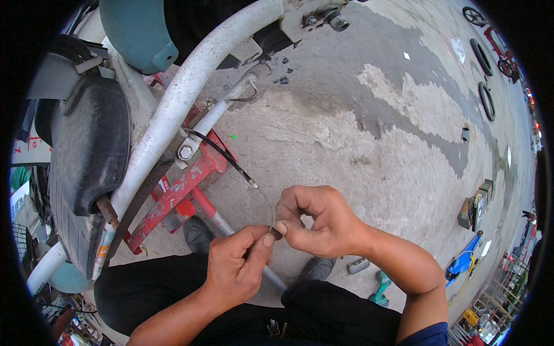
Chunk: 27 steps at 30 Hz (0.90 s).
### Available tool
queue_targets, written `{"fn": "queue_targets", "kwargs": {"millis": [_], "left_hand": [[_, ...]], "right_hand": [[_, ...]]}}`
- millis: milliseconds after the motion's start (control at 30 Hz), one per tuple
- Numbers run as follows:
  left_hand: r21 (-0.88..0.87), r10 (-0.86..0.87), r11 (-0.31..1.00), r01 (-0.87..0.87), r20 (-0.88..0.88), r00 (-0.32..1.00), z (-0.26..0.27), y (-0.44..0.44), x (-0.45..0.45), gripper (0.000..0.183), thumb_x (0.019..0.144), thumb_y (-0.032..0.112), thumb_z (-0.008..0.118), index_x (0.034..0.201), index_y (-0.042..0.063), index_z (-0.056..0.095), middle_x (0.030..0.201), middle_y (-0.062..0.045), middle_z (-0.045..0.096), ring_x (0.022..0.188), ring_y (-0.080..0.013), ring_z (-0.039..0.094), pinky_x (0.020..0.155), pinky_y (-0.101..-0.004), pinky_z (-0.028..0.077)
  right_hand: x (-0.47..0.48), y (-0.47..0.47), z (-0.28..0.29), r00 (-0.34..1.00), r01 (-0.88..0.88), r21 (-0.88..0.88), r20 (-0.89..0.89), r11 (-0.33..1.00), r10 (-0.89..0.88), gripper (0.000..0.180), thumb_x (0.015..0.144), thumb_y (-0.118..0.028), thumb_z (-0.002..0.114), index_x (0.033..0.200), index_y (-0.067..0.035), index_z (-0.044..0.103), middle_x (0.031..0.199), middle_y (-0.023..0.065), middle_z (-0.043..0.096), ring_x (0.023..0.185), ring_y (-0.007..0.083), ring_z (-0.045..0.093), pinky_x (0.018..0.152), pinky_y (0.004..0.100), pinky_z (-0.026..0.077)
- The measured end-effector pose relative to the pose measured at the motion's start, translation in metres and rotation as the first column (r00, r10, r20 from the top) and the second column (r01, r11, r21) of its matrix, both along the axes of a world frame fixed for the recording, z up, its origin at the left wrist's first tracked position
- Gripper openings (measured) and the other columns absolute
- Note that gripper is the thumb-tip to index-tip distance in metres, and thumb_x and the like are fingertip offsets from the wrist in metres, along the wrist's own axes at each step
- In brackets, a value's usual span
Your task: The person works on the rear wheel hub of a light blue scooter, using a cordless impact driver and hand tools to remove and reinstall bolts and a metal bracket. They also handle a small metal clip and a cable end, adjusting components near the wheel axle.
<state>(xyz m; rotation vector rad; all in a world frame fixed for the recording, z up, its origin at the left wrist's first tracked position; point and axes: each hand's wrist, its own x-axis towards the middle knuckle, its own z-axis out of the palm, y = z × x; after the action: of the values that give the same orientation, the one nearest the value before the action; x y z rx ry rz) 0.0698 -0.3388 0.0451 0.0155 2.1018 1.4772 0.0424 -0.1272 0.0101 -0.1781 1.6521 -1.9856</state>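
Note:
Between my two hands is a thin bare steel wire (pixel 269 201), the inner strand of a black-sheathed control cable (pixel 225 154). My left hand (pixel 242 261) pinches the wire near its end between thumb and forefinger. Close against it, my right hand (pixel 318 222) has its thumb and fingertips bent together at the same spot; the fingers hide what exactly they hold. The cable's metal end ferrule (pixel 254 184) sits just above my hands. From there the sheath runs up to a white tubular vehicle frame (pixel 173 93), beside a bolt (pixel 186 152).
A red steel stand (pixel 181 197) is under the frame, with a black seat (pixel 95 142) at left. A green power tool (pixel 381 289) and a blue floor jack (pixel 465 257) lie to the right. Old batteries (pixel 474 205) and tyres (pixel 481 57) sit farther off on the concrete.

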Motion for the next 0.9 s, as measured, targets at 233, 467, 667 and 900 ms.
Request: {"fn": "queue_targets", "kwargs": {"millis": [233,467,667,900], "left_hand": [[-0.044,-0.040,0.998,0.034,-0.156,0.987,-0.006,0.000,0.000,0.016,0.101,0.012,0.063,0.103,-0.002,0.071,0.065,-0.006,0.059,0.058,-0.0074,0.054,0.054,-0.0267,0.044],[-0.028,-0.036,0.999,0.034,-0.048,0.998,-0.003,-0.001,0.005,0.018,0.101,0.013,0.064,0.103,-0.003,0.071,0.066,-0.001,0.061,0.060,-0.0059,0.055,0.055,-0.0261,0.044],[-0.063,-0.036,0.998,0.027,-0.153,0.988,-0.004,0.004,0.008,0.015,0.099,0.010,0.066,0.102,-0.004,0.071,0.066,-0.006,0.061,0.060,-0.0079,0.056,0.054,-0.0266,0.045],[0.040,0.022,0.999,-0.020,-0.058,0.998,0.004,0.000,0.011,0.021,0.102,0.015,0.063,0.103,-0.005,0.071,0.066,-0.004,0.063,0.060,-0.0089,0.058,0.055,-0.0260,0.046]], "right_hand": [[-0.013,0.011,0.002,0.993,-0.083,0.241,-0.060,0.967,0.100,0.012,0.080,0.001,0.071,0.083,-0.003,0.060,0.075,0.0000,0.058,0.069,0.0075,0.055,0.064,0.0271,0.047],[-0.027,0.009,0.002,0.933,-0.002,0.291,-0.343,0.957,0.107,0.014,0.074,0.001,0.074,0.083,-0.002,0.062,0.076,0.0013,0.064,0.070,0.0096,0.062,0.065,0.0294,0.052],[-0.015,-0.001,0.030,0.998,-0.049,0.258,0.049,0.965,0.038,0.016,0.084,-0.001,0.075,0.096,0.000,0.064,0.079,0.0025,0.068,0.073,0.0097,0.064,0.066,0.0287,0.053],[-0.016,0.008,0.021,0.940,-0.040,-0.099,0.333,0.994,0.071,0.029,0.092,-0.005,0.076,0.114,0.006,0.060,0.083,0.0100,0.071,0.075,0.0137,0.068,0.067,0.0274,0.055]]}}
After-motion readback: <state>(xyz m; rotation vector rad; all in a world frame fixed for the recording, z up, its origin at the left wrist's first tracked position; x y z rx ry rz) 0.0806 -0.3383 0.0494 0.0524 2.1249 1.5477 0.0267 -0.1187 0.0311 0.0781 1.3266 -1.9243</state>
